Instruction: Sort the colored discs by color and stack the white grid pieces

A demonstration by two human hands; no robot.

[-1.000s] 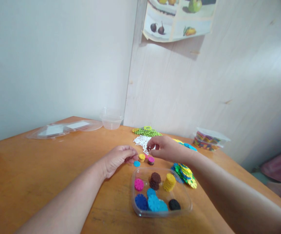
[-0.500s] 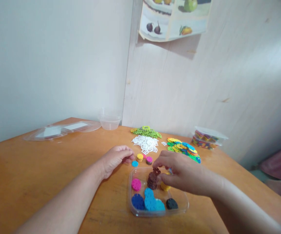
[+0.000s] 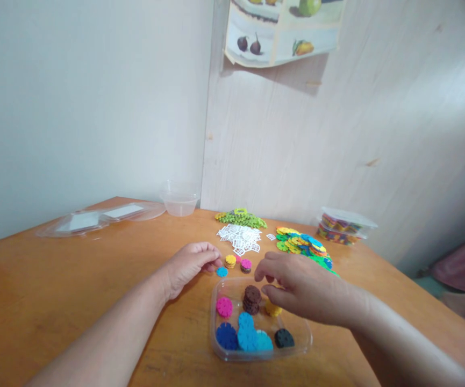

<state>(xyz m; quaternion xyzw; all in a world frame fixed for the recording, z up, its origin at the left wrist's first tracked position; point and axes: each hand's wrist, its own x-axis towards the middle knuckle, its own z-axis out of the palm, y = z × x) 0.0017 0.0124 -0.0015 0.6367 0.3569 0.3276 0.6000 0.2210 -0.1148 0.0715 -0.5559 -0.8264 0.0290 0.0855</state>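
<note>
Over the far right part of a clear plastic tray (image 3: 216, 355), my right hand (image 3: 291, 285) is open, thumb and fingers apart and holding nothing. Just left of its fingertips stands a stack of brown notched discs (image 3: 251, 299). Yellow discs (image 3: 273, 308) sit partly under the hand. The tray also holds pink (image 3: 224, 307), dark blue (image 3: 226, 336), light blue (image 3: 247, 336) and black discs (image 3: 284, 338). Resting on the table, my left hand (image 3: 195, 263) has its fingers pressed together; what they hold, if anything, is hidden. Beside its fingertips lies a light blue disc (image 3: 221, 272).
Small yellow (image 3: 230, 261) and pink-topped stacks (image 3: 245, 265) stand behind the tray. Farther back are piles of white pieces (image 3: 240, 238), green pieces (image 3: 242, 218) and mixed discs (image 3: 305, 245). A clear tub (image 3: 179, 201), flat lids (image 3: 83, 221) and filled boxes (image 3: 343, 226) line the back.
My right hand has let go of a brown disc, which now lies on top of the brown stack, and its fingers have parted. My left hand has hardly moved.
</note>
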